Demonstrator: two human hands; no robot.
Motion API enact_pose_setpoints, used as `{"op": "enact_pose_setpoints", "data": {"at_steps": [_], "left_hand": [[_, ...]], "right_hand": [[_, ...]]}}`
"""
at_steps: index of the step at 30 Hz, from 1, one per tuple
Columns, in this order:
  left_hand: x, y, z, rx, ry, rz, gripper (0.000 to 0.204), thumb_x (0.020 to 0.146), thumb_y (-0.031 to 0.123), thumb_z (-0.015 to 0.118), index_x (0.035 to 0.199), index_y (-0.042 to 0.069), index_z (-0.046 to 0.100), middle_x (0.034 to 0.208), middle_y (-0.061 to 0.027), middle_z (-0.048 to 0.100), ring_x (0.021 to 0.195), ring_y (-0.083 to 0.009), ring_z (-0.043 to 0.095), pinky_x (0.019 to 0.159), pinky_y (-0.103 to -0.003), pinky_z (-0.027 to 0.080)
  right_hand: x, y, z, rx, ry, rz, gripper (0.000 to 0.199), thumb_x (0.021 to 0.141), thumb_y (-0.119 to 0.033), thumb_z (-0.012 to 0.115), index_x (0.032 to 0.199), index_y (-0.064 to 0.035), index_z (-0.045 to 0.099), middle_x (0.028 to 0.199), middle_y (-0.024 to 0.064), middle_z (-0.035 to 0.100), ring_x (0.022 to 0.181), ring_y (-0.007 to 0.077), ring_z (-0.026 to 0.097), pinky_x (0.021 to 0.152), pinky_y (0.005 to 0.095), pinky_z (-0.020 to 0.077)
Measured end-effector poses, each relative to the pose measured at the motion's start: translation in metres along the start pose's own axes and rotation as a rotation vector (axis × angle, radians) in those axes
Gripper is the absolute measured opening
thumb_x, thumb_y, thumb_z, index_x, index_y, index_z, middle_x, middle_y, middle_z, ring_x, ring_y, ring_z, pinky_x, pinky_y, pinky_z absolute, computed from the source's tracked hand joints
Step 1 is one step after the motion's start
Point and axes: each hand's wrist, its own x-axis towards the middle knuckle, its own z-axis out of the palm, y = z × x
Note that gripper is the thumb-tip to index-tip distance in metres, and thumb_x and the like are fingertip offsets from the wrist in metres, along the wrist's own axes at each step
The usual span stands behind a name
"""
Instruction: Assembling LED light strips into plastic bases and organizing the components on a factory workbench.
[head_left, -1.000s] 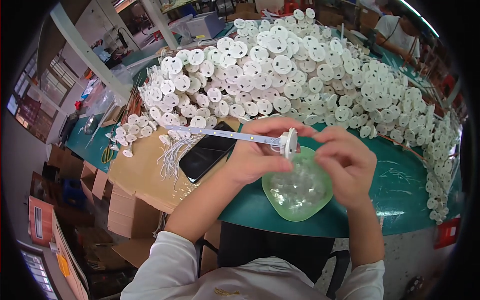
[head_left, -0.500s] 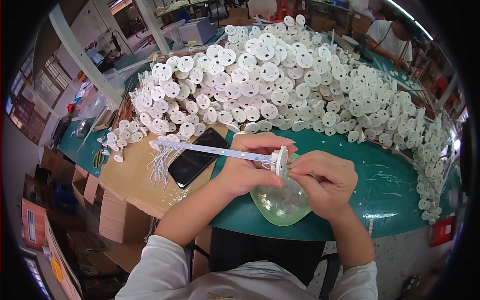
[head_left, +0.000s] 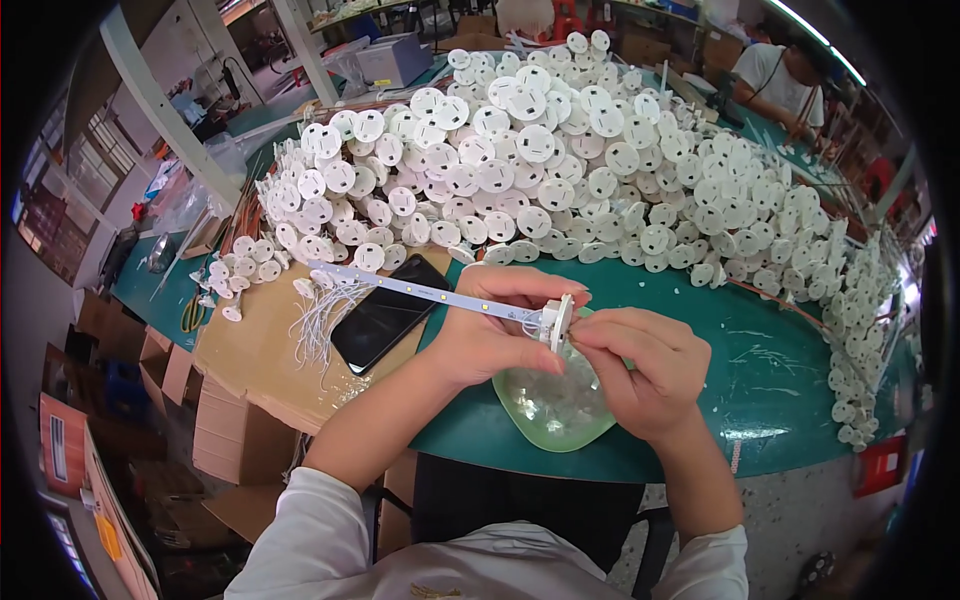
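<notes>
My left hand (head_left: 490,340) is closed around a round white disc-shaped end piece (head_left: 562,322), its thumb below and fingers above. From that piece a narrow LED strip (head_left: 440,294) with small yellow chips runs leftward across the hand, and thin white wires join the two. The fingertips of my right hand (head_left: 645,365) are pinched against the disc's right face; whatever small thing they may hold is hidden. Below both hands sits a green bowl (head_left: 560,436) with small clear, shiny pieces in it.
A large heap of white disc-ended pieces (head_left: 500,175) covers the far side of the green table (head_left: 760,370). On a cardboard sheet (head_left: 260,340) at left lie a black phone (head_left: 390,318) and white wires (head_left: 318,325). Scissors (head_left: 192,314) rest farther left. Another person (head_left: 780,80) works at far right.
My hands and the LED strip stay nearly in place. My right fingertips have shifted slightly up and left along the disc's face. The whole view has moved a little.
</notes>
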Motion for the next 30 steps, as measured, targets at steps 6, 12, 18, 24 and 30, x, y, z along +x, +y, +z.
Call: {"op": "enact_pose_setpoints", "data": {"at_steps": [6,12,18,24,30], "left_hand": [[-0.003,-0.002,0.007,-0.007,0.022,-0.024,0.065,0.055,0.010,0.094,0.114,-0.001,0.066,0.110,-0.0159,0.069,0.100,-0.0208,0.067,0.088,-0.033,0.054],[-0.001,-0.006,0.009,0.029,0.037,-0.005,0.064,0.056,0.011,0.093,0.113,-0.003,0.066,0.109,-0.0168,0.069,0.098,-0.0206,0.068,0.087,-0.033,0.054],[-0.004,0.012,0.004,0.102,0.117,-0.110,0.060,0.056,0.013,0.092,0.108,-0.004,0.069,0.104,-0.0181,0.071,0.096,-0.0200,0.068,0.086,-0.034,0.055],[0.010,0.010,0.017,0.201,0.114,-0.159,0.051,0.067,0.009,0.088,0.112,-0.002,0.067,0.101,-0.0081,0.069,0.091,-0.0129,0.066,0.081,-0.027,0.054],[-0.014,0.143,-0.029,0.932,0.297,-0.226,0.042,0.074,0.024,0.082,0.107,0.000,0.068,0.085,-0.0063,0.068,0.080,-0.0116,0.065,0.072,-0.027,0.054]], "right_hand": [[-0.008,-0.002,0.001,-0.078,0.026,-0.043,0.017,0.070,0.005,0.073,0.087,0.0003,0.069,0.078,0.0110,0.068,0.064,0.0249,0.067,0.058,0.0303,0.0552],[-0.010,-0.002,0.003,-0.124,0.072,-0.093,0.015,0.071,0.007,0.072,0.083,0.0015,0.066,0.074,0.0122,0.067,0.064,0.0240,0.067,0.058,0.0304,0.0551],[-0.003,-0.003,0.012,-0.060,0.043,-0.046,0.018,0.069,0.012,0.068,0.083,0.0021,0.064,0.076,0.0130,0.066,0.064,0.0265,0.066,0.058,0.0313,0.0531],[-0.008,-0.010,0.004,-0.223,0.011,-0.098,0.016,0.073,0.013,0.065,0.087,0.0041,0.064,0.078,0.0152,0.066,0.067,0.0289,0.066,0.063,0.0329,0.0537],[-0.014,0.010,0.002,-0.157,0.107,-0.013,0.016,0.083,0.011,0.059,0.097,0.0072,0.063,0.088,0.0182,0.068,0.073,0.0272,0.065,0.067,0.0334,0.0525]]}}
